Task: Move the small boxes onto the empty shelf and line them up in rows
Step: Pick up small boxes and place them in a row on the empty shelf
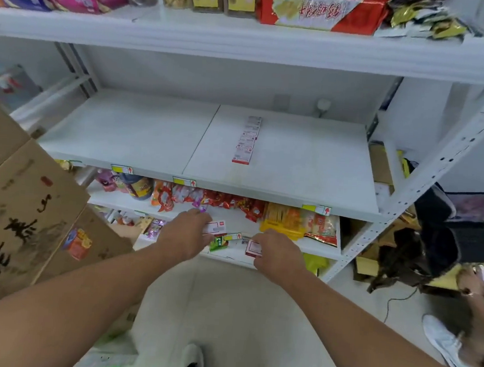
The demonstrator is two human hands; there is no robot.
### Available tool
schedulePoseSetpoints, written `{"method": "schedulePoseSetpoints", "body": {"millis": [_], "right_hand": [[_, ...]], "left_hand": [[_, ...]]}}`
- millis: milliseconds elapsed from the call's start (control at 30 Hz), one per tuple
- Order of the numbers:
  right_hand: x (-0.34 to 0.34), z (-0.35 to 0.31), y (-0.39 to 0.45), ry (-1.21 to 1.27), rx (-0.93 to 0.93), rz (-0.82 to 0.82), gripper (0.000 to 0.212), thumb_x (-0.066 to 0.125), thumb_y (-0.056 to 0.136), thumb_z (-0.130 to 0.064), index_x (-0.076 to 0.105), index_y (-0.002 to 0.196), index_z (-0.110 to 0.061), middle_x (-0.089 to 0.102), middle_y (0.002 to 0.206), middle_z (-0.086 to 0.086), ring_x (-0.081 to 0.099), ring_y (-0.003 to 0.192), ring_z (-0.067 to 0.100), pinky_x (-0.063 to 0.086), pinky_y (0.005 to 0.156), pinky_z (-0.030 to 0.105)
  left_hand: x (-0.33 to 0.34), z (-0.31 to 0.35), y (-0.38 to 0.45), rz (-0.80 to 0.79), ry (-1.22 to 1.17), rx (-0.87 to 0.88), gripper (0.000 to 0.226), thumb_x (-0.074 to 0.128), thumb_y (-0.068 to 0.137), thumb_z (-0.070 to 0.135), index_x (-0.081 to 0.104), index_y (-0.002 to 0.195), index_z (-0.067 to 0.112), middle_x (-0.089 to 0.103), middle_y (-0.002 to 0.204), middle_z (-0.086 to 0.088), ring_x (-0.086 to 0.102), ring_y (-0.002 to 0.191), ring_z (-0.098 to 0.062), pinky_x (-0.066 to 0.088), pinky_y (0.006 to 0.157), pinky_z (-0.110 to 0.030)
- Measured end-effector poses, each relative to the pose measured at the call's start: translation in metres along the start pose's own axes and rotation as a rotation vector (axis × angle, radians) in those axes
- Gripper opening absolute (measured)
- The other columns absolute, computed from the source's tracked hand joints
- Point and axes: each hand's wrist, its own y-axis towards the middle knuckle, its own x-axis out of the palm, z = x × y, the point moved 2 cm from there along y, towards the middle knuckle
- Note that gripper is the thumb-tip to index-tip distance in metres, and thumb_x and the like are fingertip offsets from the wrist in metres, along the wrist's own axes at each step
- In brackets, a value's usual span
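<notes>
standing white shelf (141, 136), cardboard box (19, 196) beside

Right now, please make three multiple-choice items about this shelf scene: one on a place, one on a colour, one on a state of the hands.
1. Where is the line of small boxes?
A. on the middle shelf, right of its seam
B. on the top shelf
C. on the floor

2. What colours are the small boxes?
A. blue and yellow
B. white and red
C. green and black

3. What are the hands doing?
A. both hang idle
B. only the left hand holds a box
C. the left hand and the right hand each grip one small box

Answers: 1 A, the row runs front to back there; 2 B, white faces with red edges; 3 C, a box shows at each hand's fingers.
</notes>
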Motion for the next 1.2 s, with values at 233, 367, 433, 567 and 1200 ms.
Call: {"method": "schedulePoseSetpoints", "body": {"millis": [233,367,433,567,1200], "right_hand": [[-0.022,-0.011,0.045,-0.062,0.127,0.04,0.035,0.067,0.085,-0.015,0.071,0.119,-0.022,0.061,0.121,0.002,0.062,0.116,0.03,0.049,0.076,0.034],[-0.031,-0.023,0.076,-0.061,0.183,0.064,0.027,0.069,0.083,-0.018,0.072,0.11,-0.023,0.065,0.115,0.005,0.064,0.111,0.032,0.049,0.076,0.034],[-0.032,-0.03,0.09,-0.061,0.205,0.076,0.025,0.072,0.084,-0.02,0.072,0.108,-0.024,0.066,0.112,0.006,0.064,0.108,0.032,0.043,0.072,0.033],[-0.031,-0.04,0.114,-0.056,0.254,0.096,0.037,0.072,0.084,-0.024,0.073,0.122,-0.025,0.063,0.115,0.005,0.064,0.11,0.032,0.045,0.076,0.033],[-0.036,0.029,0.22,0.082,0.231,0.053,0.028,0.067,0.086,-0.02,0.073,0.112,-0.028,0.061,0.109,0.0,0.063,0.106,0.027,0.058,0.082,0.039]], "left_hand": [[-0.01,-0.029,0.074,0.018,-0.07,0.123,0.048,0.068,0.097,0.046,0.062,0.141,0.029,0.061,0.13,0.003,0.061,0.12,-0.021,0.055,0.094,-0.042],[-0.014,-0.06,0.109,-0.013,-0.101,0.191,0.048,0.066,0.099,0.047,0.06,0.143,0.03,0.061,0.132,0.005,0.058,0.126,-0.02,0.052,0.097,-0.04],[-0.013,-0.075,0.125,-0.025,-0.11,0.216,0.048,0.065,0.1,0.048,0.061,0.144,0.029,0.061,0.131,0.005,0.059,0.124,-0.02,0.052,0.094,-0.039],[-0.008,-0.091,0.155,-0.061,-0.102,0.254,0.046,0.067,0.099,0.046,0.063,0.141,0.027,0.061,0.128,0.002,0.061,0.119,-0.023,0.053,0.092,-0.041],[-0.004,-0.041,0.289,-0.069,-0.02,0.198,0.047,0.07,0.096,0.043,0.063,0.14,0.028,0.064,0.129,0.007,0.062,0.118,-0.019,0.051,0.096,-0.04]]}}
